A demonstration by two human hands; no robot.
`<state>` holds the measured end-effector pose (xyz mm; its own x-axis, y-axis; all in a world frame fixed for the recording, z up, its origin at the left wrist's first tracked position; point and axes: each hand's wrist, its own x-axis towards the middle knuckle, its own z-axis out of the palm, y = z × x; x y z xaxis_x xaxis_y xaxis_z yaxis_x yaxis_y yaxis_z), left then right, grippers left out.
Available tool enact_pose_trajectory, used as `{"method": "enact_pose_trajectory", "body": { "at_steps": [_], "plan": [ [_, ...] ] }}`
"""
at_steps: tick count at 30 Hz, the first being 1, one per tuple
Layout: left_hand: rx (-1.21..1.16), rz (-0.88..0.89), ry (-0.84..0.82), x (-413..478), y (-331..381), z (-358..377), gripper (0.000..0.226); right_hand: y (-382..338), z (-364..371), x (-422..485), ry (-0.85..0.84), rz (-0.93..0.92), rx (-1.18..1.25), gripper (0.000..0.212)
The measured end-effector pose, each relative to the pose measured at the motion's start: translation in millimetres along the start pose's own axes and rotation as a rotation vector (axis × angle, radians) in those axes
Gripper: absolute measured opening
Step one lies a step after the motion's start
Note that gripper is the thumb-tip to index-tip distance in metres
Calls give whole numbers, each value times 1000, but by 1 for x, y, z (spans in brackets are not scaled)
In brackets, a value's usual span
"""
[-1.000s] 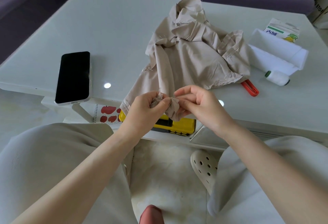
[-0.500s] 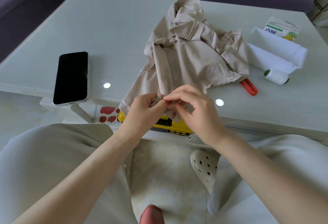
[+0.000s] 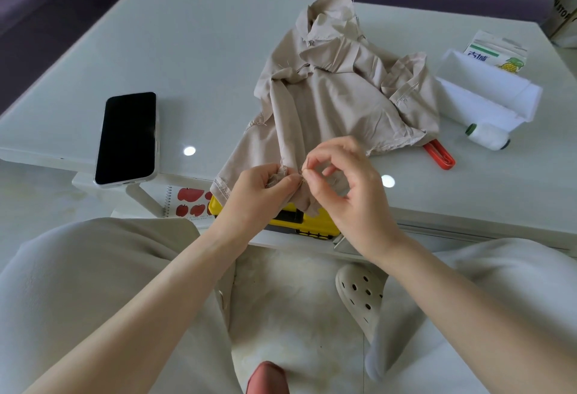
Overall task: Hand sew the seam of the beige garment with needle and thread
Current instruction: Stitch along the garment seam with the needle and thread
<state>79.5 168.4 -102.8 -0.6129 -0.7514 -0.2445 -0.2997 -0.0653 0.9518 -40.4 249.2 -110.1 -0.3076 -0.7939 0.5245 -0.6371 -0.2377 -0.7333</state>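
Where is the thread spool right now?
In the head view, the thread spool lies far right on the table, by the folded white material, right of the red tool.

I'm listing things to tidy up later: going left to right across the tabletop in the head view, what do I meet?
Phone → beige garment → red handle → thread spool.

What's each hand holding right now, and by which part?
Left hand pinches the crumpled beige fabric garment at its frayed seam edge; right hand pinches something tiny there, probably a needle.

Phone (image 3: 126, 138) left of garment (image 3: 337, 96) on table (image 3: 187, 50)
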Motion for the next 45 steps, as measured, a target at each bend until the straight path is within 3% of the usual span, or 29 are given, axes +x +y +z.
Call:
{"method": "enact_pose_trajectory", "body": {
  "at_steps": [4,9,15,19,21,25,29,35,45],
  "plan": [
    [22,-13,54,4,-2,-1,35,-10,-8,2,-6,187,368,8],
    [45,13,116,5,-1,-2,32,-15,-14,2,-15,371,616,9],
    [26,62,195,10,1,-11,36,-4,-7,-12,-50,453,311,15],
    [3,75,190,10,1,-12,34,-1,-1,-20,-178,347,49,10],
    [21,84,158,9,2,-11,34,-1,1,-22,-182,291,-7,19],
    [33,74,91,5,1,-9,28,5,1,-19,-118,279,-77,29],
    [-12,66,5,5,0,-9,26,9,-1,-16,-69,276,-57,14],
    [42,92,56,5,1,-8,27,11,-4,-12,-33,171,-133,17],
    [68,103,125,8,-1,-11,29,17,-18,-2,117,299,-37,15]
  ]
}}
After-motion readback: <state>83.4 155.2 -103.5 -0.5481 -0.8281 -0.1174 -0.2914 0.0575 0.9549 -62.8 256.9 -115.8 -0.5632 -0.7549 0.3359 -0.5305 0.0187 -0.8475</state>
